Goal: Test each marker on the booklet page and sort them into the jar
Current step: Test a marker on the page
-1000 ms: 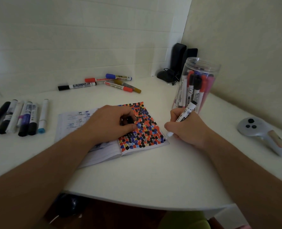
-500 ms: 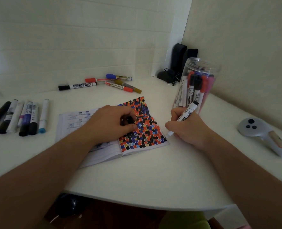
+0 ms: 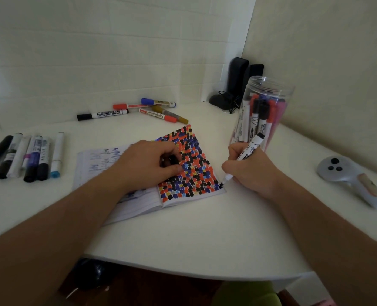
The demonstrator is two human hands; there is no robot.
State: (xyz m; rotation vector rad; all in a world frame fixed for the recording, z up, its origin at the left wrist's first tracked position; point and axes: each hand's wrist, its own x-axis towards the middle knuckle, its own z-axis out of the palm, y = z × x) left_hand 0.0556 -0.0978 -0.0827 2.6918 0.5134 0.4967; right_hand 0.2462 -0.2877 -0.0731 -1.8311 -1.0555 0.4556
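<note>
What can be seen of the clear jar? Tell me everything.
The jar is a tall, clear cylinder that looks like plastic, with no lid. It stands upright on the white desk near the right wall, just behind the right hand. Inside, markers stand on end with black, red and pink caps. Whether the hand touches it cannot be told.

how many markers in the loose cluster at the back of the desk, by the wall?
5. Black whiteboard marker leftmost; red-capped marker and blue-capped marker behind; red whiteboard marker and gold marker crossing at right. None seems hidden there.
</note>
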